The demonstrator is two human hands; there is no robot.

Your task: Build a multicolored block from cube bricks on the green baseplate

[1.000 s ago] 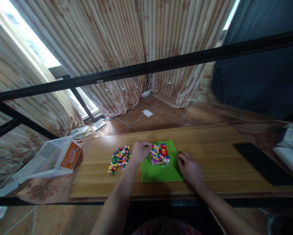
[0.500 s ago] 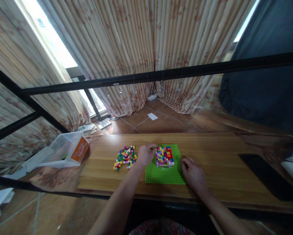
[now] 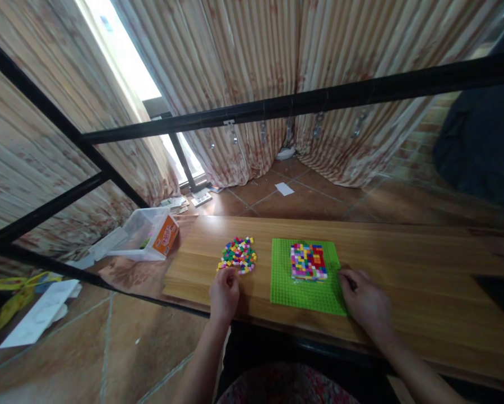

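My left hand (image 3: 225, 289) is at the near edge of a heap of small colourful building bricks (image 3: 238, 255), its fingers curled together. Whatever those fingertips hold, if anything, is too small to make out. To the right lies a green studded baseplate (image 3: 283, 294), bearing a low, square block of many-coloured bricks (image 3: 308, 262) with a red patch at its right side. At the baseplate's right edge rests my right hand (image 3: 363, 294), its fingers bent and closed against that edge.
The bricks and plate are on a long wooden table (image 3: 403, 258). A clear plastic bin (image 3: 144, 235) with an orange label stands beyond its left end. A dark flat object (image 3: 498, 294) lies at the right. A black metal rail (image 3: 260, 109) crosses behind, before the curtains.
My left hand has moved left from the brick block to the loose heap. The right hand stays at the baseplate's edge. The whole view has shifted as my head turned.
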